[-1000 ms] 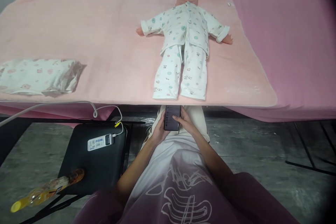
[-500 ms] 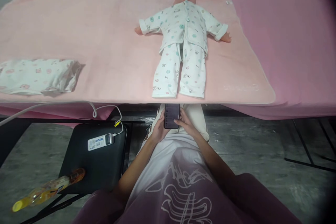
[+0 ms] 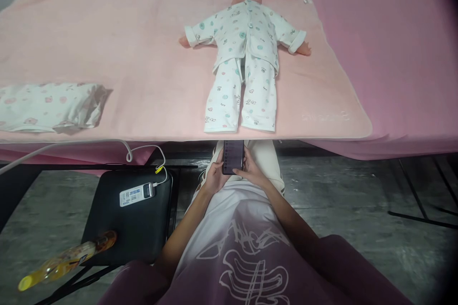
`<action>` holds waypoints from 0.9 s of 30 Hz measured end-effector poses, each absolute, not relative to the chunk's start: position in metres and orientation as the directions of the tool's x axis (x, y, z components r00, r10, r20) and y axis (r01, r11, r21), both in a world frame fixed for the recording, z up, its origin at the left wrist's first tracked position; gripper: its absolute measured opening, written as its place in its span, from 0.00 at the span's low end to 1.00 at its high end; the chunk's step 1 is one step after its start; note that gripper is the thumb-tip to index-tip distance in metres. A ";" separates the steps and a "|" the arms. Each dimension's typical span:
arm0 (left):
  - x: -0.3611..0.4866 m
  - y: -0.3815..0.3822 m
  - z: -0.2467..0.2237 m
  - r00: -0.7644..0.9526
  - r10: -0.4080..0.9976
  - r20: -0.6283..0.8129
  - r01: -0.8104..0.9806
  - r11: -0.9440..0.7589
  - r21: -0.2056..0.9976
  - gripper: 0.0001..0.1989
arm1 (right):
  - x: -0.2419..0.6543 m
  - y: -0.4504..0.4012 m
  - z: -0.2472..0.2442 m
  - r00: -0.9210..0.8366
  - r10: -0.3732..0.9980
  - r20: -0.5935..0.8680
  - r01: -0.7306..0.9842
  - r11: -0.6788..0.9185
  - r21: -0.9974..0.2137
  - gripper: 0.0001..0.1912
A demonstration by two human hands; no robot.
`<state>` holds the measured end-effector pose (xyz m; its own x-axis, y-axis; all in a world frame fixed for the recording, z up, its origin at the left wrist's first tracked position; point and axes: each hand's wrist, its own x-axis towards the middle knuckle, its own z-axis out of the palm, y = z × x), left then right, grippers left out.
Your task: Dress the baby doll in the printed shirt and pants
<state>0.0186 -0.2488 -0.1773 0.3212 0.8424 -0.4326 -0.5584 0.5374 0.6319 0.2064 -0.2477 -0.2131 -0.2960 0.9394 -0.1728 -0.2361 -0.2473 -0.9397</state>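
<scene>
Between my two hands, low in front of my lap, is a dark smartphone (image 3: 233,156) with its screen lit. My left hand (image 3: 215,177) is closed round its left side. On the other side my right hand (image 3: 253,169) grips the edge, its thumb over the lower part of the screen. The phone's top end meets the table edge in the view. Just beyond, a baby doll (image 3: 246,33) lies on its back with arms spread, dressed in a white patterned jacket and trousers. Under it spreads a peach-pink mat (image 3: 150,47).
A folded white cloth with pink prints (image 3: 50,107) lies on the mat at left. On a black stool (image 3: 139,228) are a white device (image 3: 136,194) with a cable (image 3: 89,141) and a bottle of yellow drink (image 3: 67,259). Pink cloth (image 3: 400,66) covers the table.
My right thumb has shifted slightly left and down across the phone's screen. The view has tilted a little, and both hands keep hold of the phone.
</scene>
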 end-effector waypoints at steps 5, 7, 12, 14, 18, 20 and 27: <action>0.019 -0.250 -0.180 0.315 0.854 -0.413 -0.576 0.518 0.633 0.44 | 0.203 -0.250 -0.209 -0.294 0.941 -0.166 -0.245 -0.242 -0.939 0.60; 0.020 -0.250 -0.180 0.303 0.860 -0.411 -0.583 0.508 0.634 0.44 | 0.203 -0.250 -0.209 -0.303 0.940 -0.155 -0.259 -0.237 -0.936 0.60; 0.020 -0.251 -0.181 0.321 0.864 -0.387 -0.623 0.500 0.601 0.45 | 0.203 -0.250 -0.216 -0.316 0.938 -0.145 -0.263 -0.233 -0.936 0.64; 0.019 -0.251 -0.184 0.337 0.869 -0.361 -0.646 0.493 0.583 0.45 | 0.203 -0.250 -0.220 -0.327 0.934 -0.147 -0.252 -0.235 -0.939 0.68; 0.018 -0.251 -0.190 0.349 0.875 -0.335 -0.672 0.483 0.561 0.46 | 0.204 -0.250 -0.224 -0.324 0.932 -0.161 -0.252 -0.249 -0.935 0.69; 0.018 -0.251 -0.192 0.352 0.874 -0.334 -0.676 0.484 0.556 0.47 | 0.204 -0.250 -0.223 -0.319 0.935 -0.158 -0.254 -0.245 -0.936 0.70; 0.018 -0.252 -0.193 0.358 0.875 -0.326 -0.687 0.483 0.543 0.47 | 0.199 -0.250 -0.221 -0.304 0.938 -0.167 -0.285 -0.257 -0.923 0.72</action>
